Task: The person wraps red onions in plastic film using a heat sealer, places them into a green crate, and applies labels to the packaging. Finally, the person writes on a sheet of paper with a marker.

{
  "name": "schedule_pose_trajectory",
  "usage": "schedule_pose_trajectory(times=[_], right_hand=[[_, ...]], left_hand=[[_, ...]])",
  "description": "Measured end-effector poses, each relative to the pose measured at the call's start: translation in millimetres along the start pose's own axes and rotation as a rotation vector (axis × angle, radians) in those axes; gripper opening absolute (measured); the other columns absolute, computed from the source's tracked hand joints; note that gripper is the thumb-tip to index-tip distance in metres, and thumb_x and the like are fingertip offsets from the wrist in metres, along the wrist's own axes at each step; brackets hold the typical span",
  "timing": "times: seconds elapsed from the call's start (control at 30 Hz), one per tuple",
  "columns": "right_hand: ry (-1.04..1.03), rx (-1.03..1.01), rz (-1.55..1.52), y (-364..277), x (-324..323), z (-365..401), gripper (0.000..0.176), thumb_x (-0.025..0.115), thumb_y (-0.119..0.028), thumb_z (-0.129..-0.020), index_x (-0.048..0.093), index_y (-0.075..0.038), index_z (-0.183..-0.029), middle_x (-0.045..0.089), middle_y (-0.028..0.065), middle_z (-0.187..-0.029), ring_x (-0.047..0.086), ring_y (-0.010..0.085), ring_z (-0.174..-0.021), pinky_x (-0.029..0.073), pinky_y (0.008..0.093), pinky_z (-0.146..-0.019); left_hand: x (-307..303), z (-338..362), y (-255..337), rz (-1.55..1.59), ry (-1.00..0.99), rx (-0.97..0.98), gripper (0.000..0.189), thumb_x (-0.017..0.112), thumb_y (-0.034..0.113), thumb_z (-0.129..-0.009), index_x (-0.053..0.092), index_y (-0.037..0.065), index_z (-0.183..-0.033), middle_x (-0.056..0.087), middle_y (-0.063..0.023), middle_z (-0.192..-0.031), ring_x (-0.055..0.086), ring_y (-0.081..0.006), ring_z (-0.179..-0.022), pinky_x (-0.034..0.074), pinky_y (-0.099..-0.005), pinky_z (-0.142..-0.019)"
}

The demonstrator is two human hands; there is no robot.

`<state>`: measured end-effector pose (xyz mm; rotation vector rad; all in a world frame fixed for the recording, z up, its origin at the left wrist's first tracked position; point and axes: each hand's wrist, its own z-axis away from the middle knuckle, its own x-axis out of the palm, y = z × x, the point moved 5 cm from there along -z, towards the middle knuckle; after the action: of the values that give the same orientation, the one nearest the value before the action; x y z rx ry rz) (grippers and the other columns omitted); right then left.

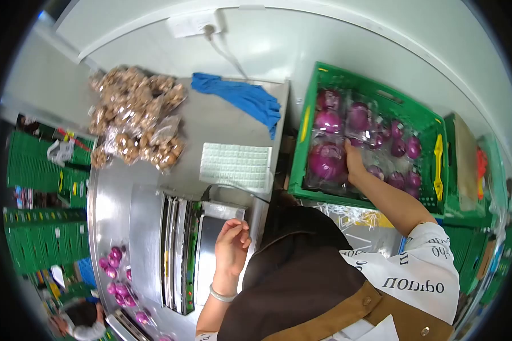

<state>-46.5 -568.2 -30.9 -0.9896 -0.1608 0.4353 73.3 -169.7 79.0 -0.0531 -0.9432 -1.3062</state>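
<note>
My right hand point(353, 161) reaches into the green crate point(301, 165), its fingers around the edge of a clear pack of purple onions point(327, 161) on the crate's left side. More bagged purple onions point(397, 139) lie beside it, and the fingertips are partly hidden among the packs. My left hand point(232, 243), with a bangle on the wrist, hangs over the wrapping machine point(208, 244). Its fingers are curled in, and nothing shows in them.
A steel table point(193, 122) bears bagged brown produce point(133, 116), a blue cloth point(239, 99) and a label sheet point(236, 165). Small onion bags point(119, 292) lie lower left. Stacked green crates point(45, 238) and another person point(85, 321) are at the far left.
</note>
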Motion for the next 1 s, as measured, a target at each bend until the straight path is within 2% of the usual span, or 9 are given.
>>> schedule_pose_trajectory(times=[0.13,0.2,0.3,0.4,0.57,0.6,0.7,0.8,1.0], right_hand=[[-0.218,0.063,0.334,-10,18,6,0.053,0.043,-0.045,-0.096,0.048,-0.006,-0.132,0.054,0.0133,-0.121,0.052,0.0241,-0.106,0.043,0.0442,-0.092],[-0.627,0.043,-0.082,-19,38,28,0.052,0.042,-0.041,-0.098,0.038,-0.012,-0.140,0.046,0.0151,-0.137,0.051,0.0293,-0.120,0.043,0.0568,-0.095],[-0.505,0.226,0.016,0,-2,-49,0.059,0.050,-0.040,-0.096,0.032,-0.010,-0.143,0.043,0.0158,-0.138,0.047,0.0303,-0.124,0.040,0.0443,-0.105],[-0.145,-0.688,1.184,-61,-23,-70,0.046,0.055,-0.033,-0.093,0.050,0.001,-0.124,0.061,0.0117,-0.107,0.061,0.0226,-0.095,0.050,0.0398,-0.081],[0.083,-1.777,1.473,-108,80,167,0.055,0.064,-0.023,-0.088,0.044,0.004,-0.131,0.060,0.0241,-0.112,0.058,0.0349,-0.104,0.047,0.0439,-0.091],[-0.171,-1.594,1.350,-107,89,154,0.054,0.061,-0.025,-0.089,0.045,0.005,-0.131,0.051,0.0267,-0.127,0.046,0.0381,-0.121,0.035,0.0469,-0.104],[-0.314,-1.756,1.514,-83,147,214,0.049,0.058,-0.022,-0.091,0.047,0.007,-0.129,0.053,0.0251,-0.125,0.048,0.0388,-0.119,0.036,0.0469,-0.103],[-0.875,-1.807,1.357,-45,203,298,0.039,0.056,-0.011,-0.087,0.052,0.003,-0.123,0.053,0.0240,-0.125,0.048,0.0406,-0.118,0.035,0.0475,-0.103],[-1.379,-1.640,1.514,9,251,389,0.030,0.056,-0.006,-0.083,0.058,-0.001,-0.113,0.057,0.0222,-0.117,0.052,0.0410,-0.111,0.042,0.0471,-0.094]], left_hand=[[-17,17,-5,-0.024,0.066,0.026,0.009,0.056,0.002,-0.085,0.057,0.007,-0.093,0.058,-0.0043,-0.082,0.041,-0.0079,-0.058,0.031,-0.0223,-0.051],[-23,28,-8,0.070,0.109,0.040,0.011,0.057,0.000,-0.085,0.057,0.008,-0.092,0.058,-0.0027,-0.078,0.040,-0.0066,-0.056,0.029,-0.0218,-0.050],[-52,49,-4,0.150,0.025,0.139,0.006,0.054,0.005,-0.090,0.056,0.008,-0.094,0.059,-0.0026,-0.082,0.041,-0.0070,-0.059,0.032,-0.0219,-0.052],[-108,100,42,0.098,0.071,0.455,0.006,0.055,0.008,-0.091,0.056,0.008,-0.097,0.061,-0.0035,-0.084,0.043,-0.0066,-0.060,0.035,-0.0222,-0.054],[-289,236,80,0.111,0.713,0.889,0.018,0.059,0.010,-0.087,0.057,0.009,-0.104,0.061,-0.0027,-0.084,0.045,-0.0056,-0.060,0.037,-0.0207,-0.057],[-329,266,76,0.108,0.852,0.939,0.023,0.056,0.007,-0.086,0.056,0.007,-0.108,0.061,-0.0030,-0.087,0.045,-0.0059,-0.062,0.037,-0.0206,-0.057],[-450,345,38,0.172,1.317,0.902,0.031,0.058,0.014,-0.085,0.056,0.012,-0.115,0.061,-0.0008,-0.095,0.048,-0.0097,-0.072,0.040,-0.0243,-0.063],[-587,393,-29,0.360,1.558,0.806,0.039,0.052,0.016,-0.088,0.048,0.013,-0.127,0.057,-0.0053,-0.108,0.058,-0.0172,-0.077,0.041,-0.0266,-0.060],[-755,431,-75,0.566,1.605,0.803,0.042,0.056,0.026,-0.090,0.049,0.001,-0.123,0.057,-0.0101,-0.106,0.059,-0.0198,-0.074,0.046,-0.0305,-0.057]])
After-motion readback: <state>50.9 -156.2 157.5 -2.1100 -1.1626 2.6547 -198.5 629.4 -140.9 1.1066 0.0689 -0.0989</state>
